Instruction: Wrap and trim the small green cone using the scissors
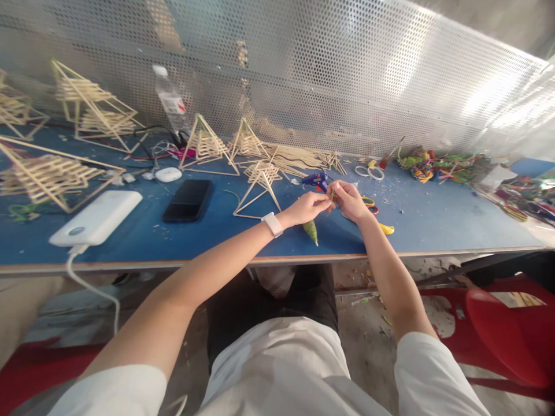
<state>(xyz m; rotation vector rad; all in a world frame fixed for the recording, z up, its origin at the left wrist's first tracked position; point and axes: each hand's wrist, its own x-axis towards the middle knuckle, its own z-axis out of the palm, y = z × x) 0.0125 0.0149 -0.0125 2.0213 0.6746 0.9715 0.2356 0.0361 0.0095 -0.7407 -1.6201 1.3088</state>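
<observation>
While the bottle point(172, 107) stands beyond the fingers and well to their left, its contents too blurred to tell, both forearms angle inward until the left hand point(309, 209) and right hand point(350, 201) meet above the table point(433, 216). Each has thumb and fingers together, clamped on a thin green strand point(332, 197) between them. Just below the left fingers shows a green cone point(311, 232); just beyond them lies the glue gun point(315, 179).
</observation>
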